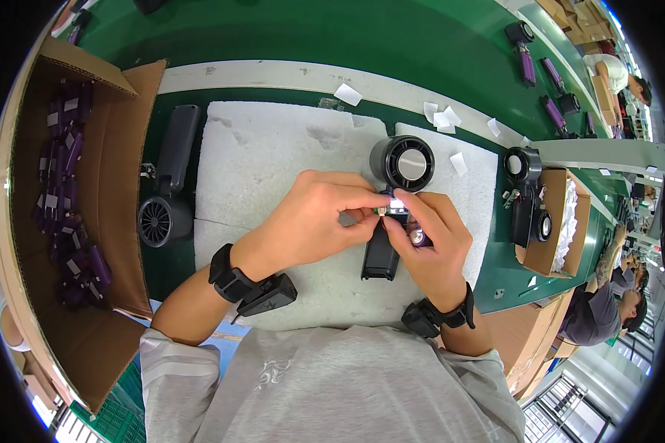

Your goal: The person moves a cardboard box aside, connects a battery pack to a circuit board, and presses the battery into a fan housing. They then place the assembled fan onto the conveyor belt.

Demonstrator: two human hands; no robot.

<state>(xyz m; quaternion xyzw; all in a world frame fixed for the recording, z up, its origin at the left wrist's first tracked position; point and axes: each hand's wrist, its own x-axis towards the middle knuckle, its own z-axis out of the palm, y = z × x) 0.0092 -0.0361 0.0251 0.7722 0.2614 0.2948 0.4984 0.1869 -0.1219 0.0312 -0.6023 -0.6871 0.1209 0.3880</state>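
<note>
Fan unit: black plastic handheld fan, round ribbed head, straight handle, lay on the white foam pad
Left hand: left hand pinched closed on a small part at the fan's neck
Right hand: right hand curled around a purple cylindrical cell, fingertips at the same neck
Surroundings: one cardboard box of purple cells at left; a second black fan beside the pad; white paper scraps on the green bench
</note>
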